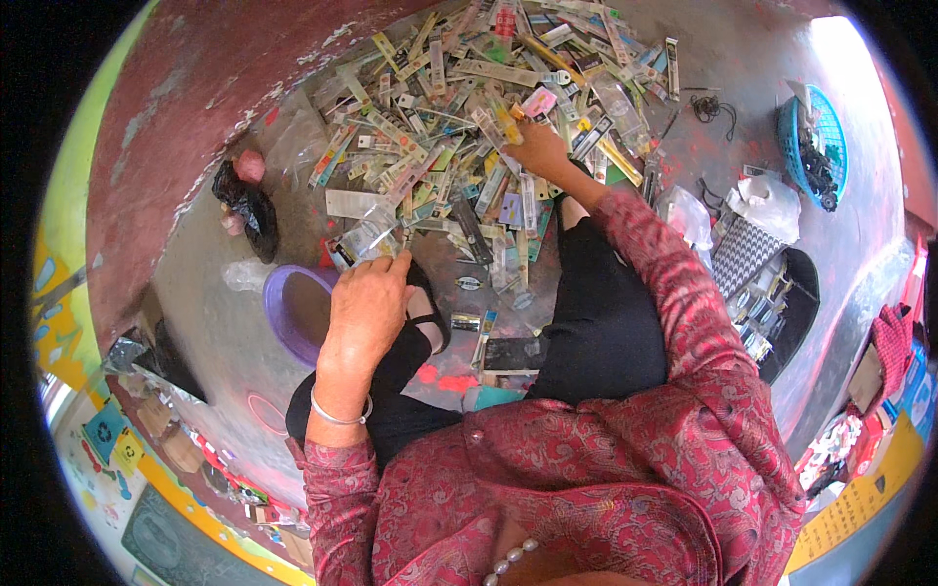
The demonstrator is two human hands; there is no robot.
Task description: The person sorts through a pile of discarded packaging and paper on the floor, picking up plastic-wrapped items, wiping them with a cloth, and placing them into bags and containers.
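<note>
My left hand (369, 308) is closed, its fingertips at the lower edge of a clear plastic packet (369, 234) that it holds beside the purple basin. A big heap of flat, long plastic packets and strips (440, 156) lies on the floor in front of me. My right hand (539, 151) reaches into the heap, with its fingers closed on a yellowish see-through packet (506, 125). A pink packet (538, 102) lies just beyond those fingers. What most of the packets contain is too small to make out.
The purple basin (283, 305) stands by my left foot. At left lies a black plastic bag (256, 210). On the right are a blue basket (826, 146) with dark items, a checkered box (747, 254), white plastic bags (687, 217) and a black container (796, 322) of small packets.
</note>
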